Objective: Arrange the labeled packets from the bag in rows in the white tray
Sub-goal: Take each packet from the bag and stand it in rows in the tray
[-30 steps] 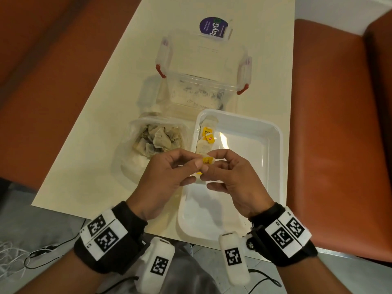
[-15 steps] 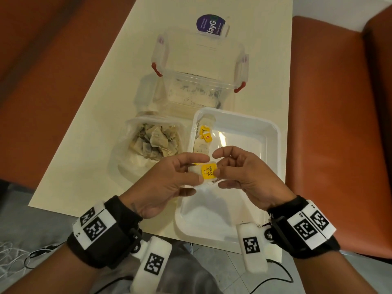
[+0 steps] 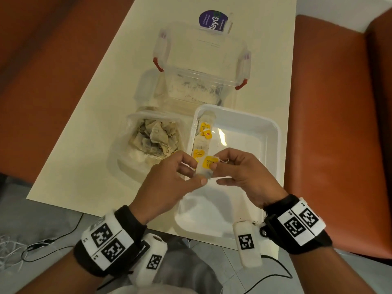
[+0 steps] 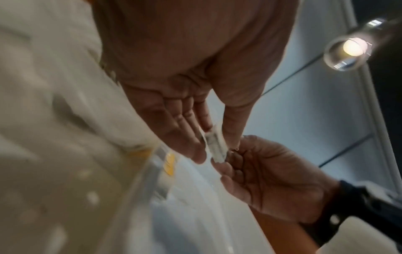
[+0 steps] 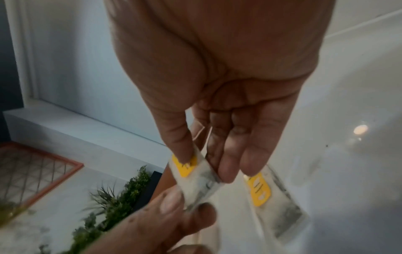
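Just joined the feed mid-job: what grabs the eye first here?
Both hands, left and right, pinch one yellow-labeled packet above the white tray. A column of packets lies along the tray's left wall, and the clear bag of packets sits just left of the tray.

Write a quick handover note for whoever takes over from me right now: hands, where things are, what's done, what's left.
Left hand and right hand both pinch one yellow-labeled packet above the white tray.
Done: a few packets lie in a row along the tray's left wall.
Left: set this one down beside them, then move the rest from the bag, left of the tray.
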`<act>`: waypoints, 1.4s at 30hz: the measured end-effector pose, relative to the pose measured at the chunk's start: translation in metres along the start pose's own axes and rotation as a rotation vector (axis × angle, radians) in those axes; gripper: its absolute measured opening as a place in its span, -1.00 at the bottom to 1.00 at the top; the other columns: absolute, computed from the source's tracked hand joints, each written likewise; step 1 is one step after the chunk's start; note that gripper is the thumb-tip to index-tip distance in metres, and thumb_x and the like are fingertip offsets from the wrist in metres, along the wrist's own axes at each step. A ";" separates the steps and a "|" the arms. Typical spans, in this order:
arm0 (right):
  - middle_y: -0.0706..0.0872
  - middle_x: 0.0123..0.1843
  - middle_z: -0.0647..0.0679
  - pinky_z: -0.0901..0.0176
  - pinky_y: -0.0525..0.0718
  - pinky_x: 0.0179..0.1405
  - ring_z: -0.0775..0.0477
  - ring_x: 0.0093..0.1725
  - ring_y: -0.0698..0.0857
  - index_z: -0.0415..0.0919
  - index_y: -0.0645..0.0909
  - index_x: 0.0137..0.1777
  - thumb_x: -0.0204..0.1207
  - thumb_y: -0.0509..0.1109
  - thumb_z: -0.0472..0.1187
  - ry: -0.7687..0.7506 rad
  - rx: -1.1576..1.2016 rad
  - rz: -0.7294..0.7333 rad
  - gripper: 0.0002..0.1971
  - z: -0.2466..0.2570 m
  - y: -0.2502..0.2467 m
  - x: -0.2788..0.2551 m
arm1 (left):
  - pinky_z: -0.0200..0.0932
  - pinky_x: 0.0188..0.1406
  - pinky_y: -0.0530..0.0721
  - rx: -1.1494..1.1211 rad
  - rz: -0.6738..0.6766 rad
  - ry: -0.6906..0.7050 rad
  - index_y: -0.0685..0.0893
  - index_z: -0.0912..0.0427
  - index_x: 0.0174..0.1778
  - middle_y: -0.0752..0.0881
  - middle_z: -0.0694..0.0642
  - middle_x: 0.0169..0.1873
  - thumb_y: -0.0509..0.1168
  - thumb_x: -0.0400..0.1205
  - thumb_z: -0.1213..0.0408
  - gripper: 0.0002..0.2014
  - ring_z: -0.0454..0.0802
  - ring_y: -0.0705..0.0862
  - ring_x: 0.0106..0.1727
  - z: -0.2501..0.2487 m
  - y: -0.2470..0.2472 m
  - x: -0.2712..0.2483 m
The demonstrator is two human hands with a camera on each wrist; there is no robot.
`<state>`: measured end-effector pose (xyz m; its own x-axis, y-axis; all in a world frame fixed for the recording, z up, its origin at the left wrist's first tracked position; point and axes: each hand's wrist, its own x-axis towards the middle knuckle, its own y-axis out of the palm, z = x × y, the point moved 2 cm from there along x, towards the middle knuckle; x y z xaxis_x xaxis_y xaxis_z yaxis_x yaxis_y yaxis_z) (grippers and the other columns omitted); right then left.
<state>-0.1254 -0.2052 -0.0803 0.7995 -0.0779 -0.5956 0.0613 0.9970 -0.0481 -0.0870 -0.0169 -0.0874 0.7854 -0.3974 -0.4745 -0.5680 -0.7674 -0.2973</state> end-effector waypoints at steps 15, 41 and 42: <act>0.85 -0.17 -0.11 -0.03 0.82 -0.14 -0.15 -0.15 0.87 -0.07 0.62 -0.08 0.45 0.55 -0.26 0.143 -0.465 -0.084 -0.83 -0.033 0.024 0.042 | -0.19 -0.33 0.57 0.529 -0.165 -0.041 0.64 -0.14 -0.18 0.71 -0.21 -0.36 0.50 0.48 -0.16 -0.76 -0.24 0.67 -0.27 0.028 -0.015 -0.003; 0.79 -0.12 -0.06 -0.19 0.79 -0.04 0.01 -0.30 0.76 -0.02 0.45 -0.05 0.46 0.61 -0.08 0.028 -0.456 -0.159 -0.67 -0.016 0.026 0.029 | -0.16 -0.35 0.55 0.529 -0.272 0.102 0.67 -0.17 -0.10 0.69 -0.22 -0.33 0.38 0.59 -0.10 -0.87 -0.20 0.66 -0.30 0.011 -0.070 0.013; 0.77 -0.11 -0.02 -0.16 0.76 -0.06 0.00 -0.30 0.75 0.02 0.46 -0.03 0.48 0.58 -0.05 -0.046 -0.506 -0.149 -0.70 -0.010 0.027 0.027 | -0.13 -0.29 0.59 0.559 -0.261 0.127 0.68 -0.19 -0.05 0.70 -0.24 -0.26 0.38 0.61 -0.04 -0.93 -0.16 0.67 -0.24 0.013 -0.076 0.018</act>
<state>-0.1077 -0.1800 -0.1056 0.8303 -0.2072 -0.5174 -0.1108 0.8484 -0.5176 -0.0331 0.0403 -0.0838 0.9191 -0.3158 -0.2359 -0.3695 -0.4822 -0.7943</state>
